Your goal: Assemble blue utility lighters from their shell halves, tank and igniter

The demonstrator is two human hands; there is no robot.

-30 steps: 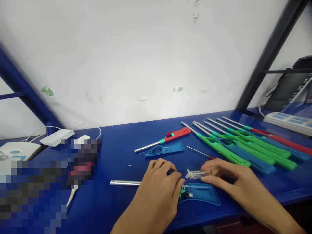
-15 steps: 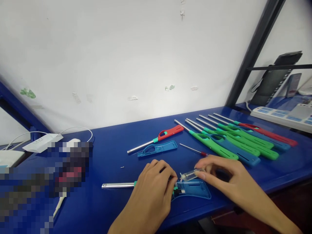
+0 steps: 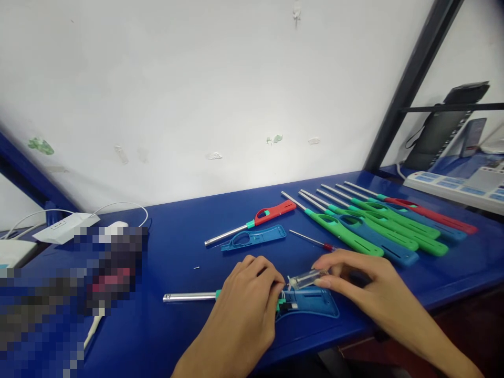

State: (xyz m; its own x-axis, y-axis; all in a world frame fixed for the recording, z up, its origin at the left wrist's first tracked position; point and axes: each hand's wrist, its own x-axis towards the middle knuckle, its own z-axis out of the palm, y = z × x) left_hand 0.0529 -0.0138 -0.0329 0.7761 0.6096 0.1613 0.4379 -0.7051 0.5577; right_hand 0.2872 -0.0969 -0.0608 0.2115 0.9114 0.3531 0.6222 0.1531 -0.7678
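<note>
An opened blue gas lighter (image 3: pixel 321 305) lies near the table's front edge, its metal tube pointing left. My left hand (image 3: pixel 246 310) is closed over its middle, with fingers bent; white wires and green and black parts show beside the fingertips. Between the thumb and fingers of my right hand (image 3: pixel 368 278) is a clear fuel tank (image 3: pixel 305 279), held tilted just above the blue handle shell. Behind my hands rests the separate blue shell half (image 3: pixel 262 238), and a small screw (image 3: pixel 196 268) lies to the left.
A red lighter (image 3: pixel 275 211) lies behind the loose shell. A red-handled screwdriver (image 3: pixel 311 239) sits near several green, blue and red lighters, such as a green one (image 3: pixel 346 233), on the right. Power strips (image 3: pixel 452 185) stand far right, and another (image 3: pixel 59 229) at left.
My right hand has turned the clear tank slightly, and it sits a little farther from the shell. My left hand stays on the lighter. The view has shifted slightly.
</note>
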